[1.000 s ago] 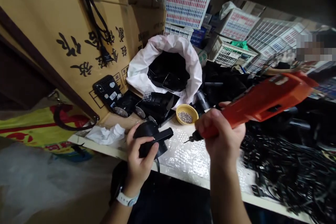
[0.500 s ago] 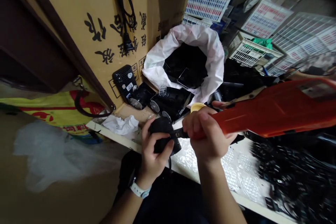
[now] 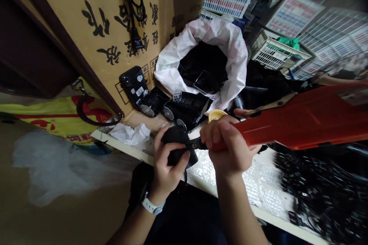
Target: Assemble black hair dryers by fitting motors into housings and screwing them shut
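Steadily, I'm clamping my left hand (image 3: 169, 162) around the black housing (image 3: 176, 146) while my right hand (image 3: 227, 146) is gripping the orange electric screwdriver (image 3: 299, 124), keeping its bit (image 3: 196, 144) against the housing's side.

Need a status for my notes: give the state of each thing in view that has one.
left hand, closed around the black round housing
black round housing, held up in that hand
right hand, gripping the orange electric screwdriver
orange electric screwdriver, tip at the housing
white plastic sack, open, mouth rolled back, black parts inside
yellow bowl, mostly hidden behind the right hand
white tissue, crumpled
black power plug, hanging against the carton
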A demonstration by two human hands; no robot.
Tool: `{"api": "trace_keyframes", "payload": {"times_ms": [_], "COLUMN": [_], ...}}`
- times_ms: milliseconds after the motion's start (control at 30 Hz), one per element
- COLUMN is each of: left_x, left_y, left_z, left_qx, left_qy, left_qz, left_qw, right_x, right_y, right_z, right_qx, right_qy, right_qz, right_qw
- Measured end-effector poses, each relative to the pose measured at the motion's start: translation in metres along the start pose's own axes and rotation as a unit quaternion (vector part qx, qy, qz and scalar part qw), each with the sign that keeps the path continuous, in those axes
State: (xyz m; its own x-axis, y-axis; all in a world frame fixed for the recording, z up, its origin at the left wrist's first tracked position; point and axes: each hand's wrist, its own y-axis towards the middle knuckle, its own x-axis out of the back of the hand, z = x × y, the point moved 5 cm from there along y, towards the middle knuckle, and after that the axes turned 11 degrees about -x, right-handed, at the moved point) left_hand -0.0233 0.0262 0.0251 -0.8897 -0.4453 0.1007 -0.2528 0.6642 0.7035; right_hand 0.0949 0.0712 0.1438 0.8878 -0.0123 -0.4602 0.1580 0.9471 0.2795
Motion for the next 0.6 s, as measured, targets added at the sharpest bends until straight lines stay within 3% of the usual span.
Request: {"api": "trace_keyframes", "payload": {"times_ms": [300, 600], "left_x": [-0.0012, 0.0007], "left_y": [0.001, 0.0021], "left_z": [-0.0002, -0.0035], "left_qx": [-0.008, -0.025], "left_qy": [0.009, 0.023], "left_qz": [0.006, 0.009], "left_qw": [1.0, 0.999], "right_x": [-0.001, -0.0077], "right_y": [-0.0007, -0.0012], "right_z": [-0.0024, -0.0042], "right_qx": [0.02, 0.009], "right_qy": [0.005, -0.057], "right_qz": [-0.006, -0.001], "right_qw": [1.0, 0.998]}}
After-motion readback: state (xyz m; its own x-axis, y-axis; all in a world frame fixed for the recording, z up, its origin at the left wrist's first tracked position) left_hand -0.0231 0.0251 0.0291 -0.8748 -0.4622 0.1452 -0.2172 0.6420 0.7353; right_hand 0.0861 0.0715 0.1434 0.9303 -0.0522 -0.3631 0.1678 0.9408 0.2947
